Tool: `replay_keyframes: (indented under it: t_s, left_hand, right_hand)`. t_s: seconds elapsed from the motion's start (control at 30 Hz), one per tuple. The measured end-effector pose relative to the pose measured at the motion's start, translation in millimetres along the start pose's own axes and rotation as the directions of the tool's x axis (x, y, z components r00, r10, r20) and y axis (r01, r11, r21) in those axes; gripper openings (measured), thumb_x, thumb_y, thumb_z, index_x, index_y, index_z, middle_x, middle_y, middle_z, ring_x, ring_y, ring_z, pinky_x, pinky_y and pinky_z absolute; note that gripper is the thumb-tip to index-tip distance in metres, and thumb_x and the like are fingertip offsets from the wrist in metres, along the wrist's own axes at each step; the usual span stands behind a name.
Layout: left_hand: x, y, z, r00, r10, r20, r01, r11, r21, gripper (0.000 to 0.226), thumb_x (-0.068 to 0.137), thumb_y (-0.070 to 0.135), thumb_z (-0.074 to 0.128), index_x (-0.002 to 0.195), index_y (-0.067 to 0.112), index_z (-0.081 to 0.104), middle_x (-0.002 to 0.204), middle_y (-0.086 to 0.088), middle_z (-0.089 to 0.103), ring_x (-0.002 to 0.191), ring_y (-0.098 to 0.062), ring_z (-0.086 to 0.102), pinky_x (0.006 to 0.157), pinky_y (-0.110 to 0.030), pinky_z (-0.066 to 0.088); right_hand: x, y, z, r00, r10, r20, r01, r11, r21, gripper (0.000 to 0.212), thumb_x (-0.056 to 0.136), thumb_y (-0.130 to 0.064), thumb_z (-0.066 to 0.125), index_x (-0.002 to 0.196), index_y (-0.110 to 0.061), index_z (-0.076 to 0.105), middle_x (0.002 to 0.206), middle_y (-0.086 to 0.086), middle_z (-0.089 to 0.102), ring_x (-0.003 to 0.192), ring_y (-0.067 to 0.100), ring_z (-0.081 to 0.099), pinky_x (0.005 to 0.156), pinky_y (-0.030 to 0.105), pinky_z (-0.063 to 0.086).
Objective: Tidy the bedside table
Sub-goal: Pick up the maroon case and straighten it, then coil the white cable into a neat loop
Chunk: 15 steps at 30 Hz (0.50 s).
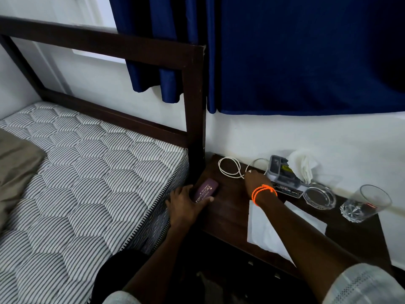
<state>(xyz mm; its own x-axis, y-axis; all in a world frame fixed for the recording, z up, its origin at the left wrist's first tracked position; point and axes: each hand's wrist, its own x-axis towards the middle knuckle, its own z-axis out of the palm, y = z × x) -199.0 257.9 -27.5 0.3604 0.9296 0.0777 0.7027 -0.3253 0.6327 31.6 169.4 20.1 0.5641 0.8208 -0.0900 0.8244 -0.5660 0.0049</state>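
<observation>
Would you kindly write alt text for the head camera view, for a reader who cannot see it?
A person's left hand grips a maroon case at the near corner of a dark wooden bedside table, while the right hand reaches to a looped white cable. Further right sit a toy car box, a glass ashtray, a drinking glass and white paper.

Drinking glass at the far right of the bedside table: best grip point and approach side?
Grip the glass around its smooth upper wall, coming from the front right. It stands upright near the table edge, the ashtray crowds its left, the wall sits close behind, and its faceted base looks harder to hold.
</observation>
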Motion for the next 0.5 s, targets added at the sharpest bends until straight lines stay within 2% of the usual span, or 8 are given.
replay_keyframes:
  t_s: [0.23,0.4,0.5]
  left_hand:
    - [3,-4,2,0.999,0.012,-0.047,-0.012,1.000,0.005,0.084,0.055,0.088,0.065,0.116,0.030,0.067,0.125,0.004,0.064,0.125,-0.021,0.050,0.105,-0.053,0.035]
    - [1,16,-15,0.998,0.031,-0.063,-0.031,1.000,-0.004,0.079,0.057,0.085,0.063,0.112,0.028,0.069,0.128,0.003,0.061,0.129,-0.022,0.047,0.107,-0.052,0.033]
    - [-2,37,-33,0.995,0.064,-0.075,-0.066,0.998,-0.017,0.078,0.060,0.086,0.061,0.112,0.028,0.069,0.131,0.004,0.059,0.130,-0.021,0.045,0.108,-0.052,0.034]
  right_hand:
    - [4,-3,-11,0.998,0.045,-0.040,-0.041,0.996,0.079,0.032,0.096,0.001,0.038,0.117,-0.002,0.062,0.125,0.021,0.058,0.113,0.036,0.064,0.096,0.042,0.050]
    - [0,-15,-50,0.979,0.000,-0.204,0.037,0.983,0.177,0.026,0.094,-0.002,0.044,0.109,-0.003,0.065,0.118,0.019,0.054,0.105,0.041,0.063,0.091,0.043,0.049]
    - [-9,-18,-85,0.958,-0.038,-0.283,0.091,0.980,0.176,0.022,0.089,0.002,0.048,0.101,-0.001,0.066,0.110,0.020,0.054,0.097,0.042,0.062,0.084,0.041,0.050]
